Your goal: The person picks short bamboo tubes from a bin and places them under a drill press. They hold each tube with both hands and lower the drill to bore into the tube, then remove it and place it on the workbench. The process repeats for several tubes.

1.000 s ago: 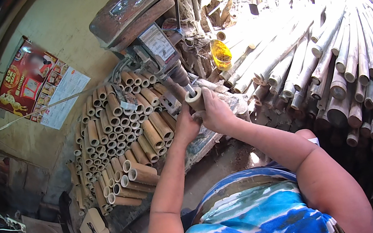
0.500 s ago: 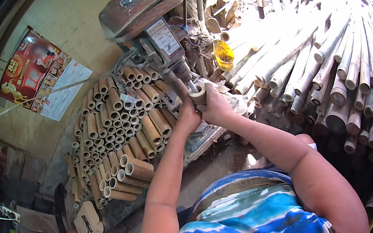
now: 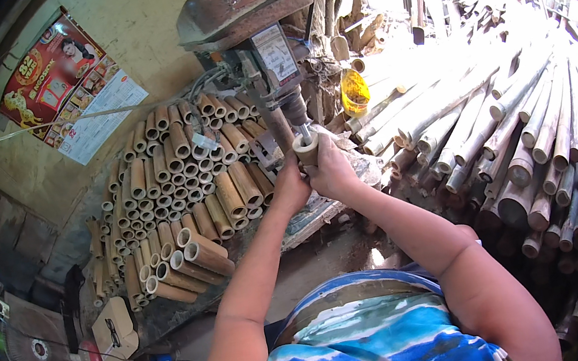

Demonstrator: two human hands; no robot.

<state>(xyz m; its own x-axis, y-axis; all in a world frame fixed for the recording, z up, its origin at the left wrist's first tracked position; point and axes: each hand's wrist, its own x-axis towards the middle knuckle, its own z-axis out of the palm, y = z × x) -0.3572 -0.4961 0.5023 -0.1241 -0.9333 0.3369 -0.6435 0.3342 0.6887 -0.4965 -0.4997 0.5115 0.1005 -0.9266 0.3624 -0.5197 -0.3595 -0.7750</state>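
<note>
Currently clamped between left hand (image 3: 291, 182) and right hand (image 3: 333, 168): one short bamboo tube (image 3: 309, 156), just above mid-view, open end up, at the tip of a drill bit (image 3: 305, 132). Depth of entry: not discernible. Grip: both hands together, fingers wrapped on opposite sides of the tube wall. Change over the last second: slight; whole scene shifted in view, probably by a turn of the head; tube still beneath the chuck (image 3: 294, 107). Meaning, by judgement: work at the bit unbroken. At twelve o'clock: drill press (image 3: 246, 4), rusty housing. At nine to ten o'clock: stacked cut tubes (image 3: 228, 193) on the tabletop (image 3: 312, 227), near the left hand, limiting room there. At one o'clock: yellow container (image 3: 354, 92). At three o'clock: long bamboo poles (image 3: 558, 97). At ten o'clock: wall calendar (image 3: 71, 87). At eight o'clock: fan (image 3: 35, 344), tan box (image 3: 124, 344). In the way of sight: own fingers, hiding much of the tube.
</note>
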